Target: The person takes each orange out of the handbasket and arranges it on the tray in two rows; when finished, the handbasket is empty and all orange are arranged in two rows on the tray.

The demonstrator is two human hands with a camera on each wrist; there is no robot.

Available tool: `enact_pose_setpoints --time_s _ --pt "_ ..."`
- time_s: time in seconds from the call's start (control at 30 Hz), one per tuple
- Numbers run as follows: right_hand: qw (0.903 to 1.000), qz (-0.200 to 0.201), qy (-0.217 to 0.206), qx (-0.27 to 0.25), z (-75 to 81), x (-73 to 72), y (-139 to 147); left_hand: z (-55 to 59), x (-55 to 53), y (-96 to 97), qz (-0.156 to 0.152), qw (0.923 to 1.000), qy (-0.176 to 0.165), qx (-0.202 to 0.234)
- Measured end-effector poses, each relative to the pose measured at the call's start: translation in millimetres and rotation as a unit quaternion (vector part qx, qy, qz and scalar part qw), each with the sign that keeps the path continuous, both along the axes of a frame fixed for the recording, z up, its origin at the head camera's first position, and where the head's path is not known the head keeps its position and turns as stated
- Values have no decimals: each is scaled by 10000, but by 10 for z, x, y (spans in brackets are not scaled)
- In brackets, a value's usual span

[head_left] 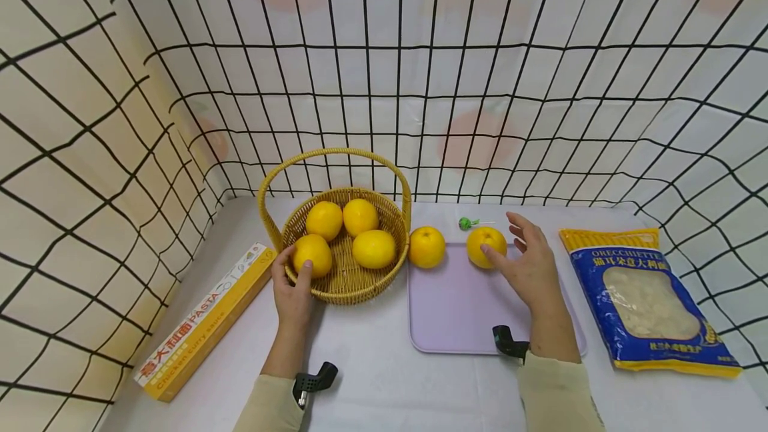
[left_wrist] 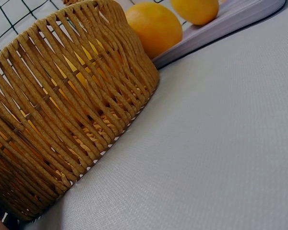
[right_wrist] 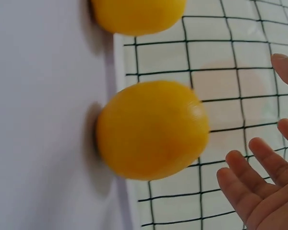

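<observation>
My left hand grips the near left rim of the wicker basket, its thumb reaching over the rim against an orange. Most of that hand is out of sight in the left wrist view, where the basket's woven side fills the left. Several yellow-orange fruits lie in the basket, among them an oval, lemon-like one. My right hand, fingers spread, is just right of an orange at the back edge of the purple tray. In the right wrist view a gap separates the fingers from this orange.
Another orange sits on the tray's back left corner, beside the basket. Behind the tray lies a small green lollipop-like item. A long pasta box lies at left, a blue pasta bag at right. Black netting surrounds the table.
</observation>
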State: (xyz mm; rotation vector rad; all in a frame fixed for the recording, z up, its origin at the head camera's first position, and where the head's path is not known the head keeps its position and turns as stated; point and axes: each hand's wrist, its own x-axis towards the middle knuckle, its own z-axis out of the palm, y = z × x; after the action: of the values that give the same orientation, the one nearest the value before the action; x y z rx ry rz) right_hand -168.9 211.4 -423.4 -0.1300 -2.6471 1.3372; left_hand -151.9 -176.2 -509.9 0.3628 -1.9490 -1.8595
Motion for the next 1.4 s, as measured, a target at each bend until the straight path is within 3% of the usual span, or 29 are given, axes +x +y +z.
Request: enact_pose_setpoints --time_s 0.33,0.53,0.8,1.07,1.4 --pt "9984 522 -6 -225 136 88 -219 2 -2 -2 5 10000 -88 2" --pt "9956 929 25 -117 144 107 -368 -2 -6 0 10 10000 -37 29" --pt "9887 1412 265 -436 110 126 -504 5 -3 -5 1 9999 -101 21" --pt "9778 1903 841 -268 96 157 -720 -12 -2 -10 -25 10000 57 29" --pt "9672 2390 857 80 46 189 -1000 -18 -21 -14 -15 10000 87 20"
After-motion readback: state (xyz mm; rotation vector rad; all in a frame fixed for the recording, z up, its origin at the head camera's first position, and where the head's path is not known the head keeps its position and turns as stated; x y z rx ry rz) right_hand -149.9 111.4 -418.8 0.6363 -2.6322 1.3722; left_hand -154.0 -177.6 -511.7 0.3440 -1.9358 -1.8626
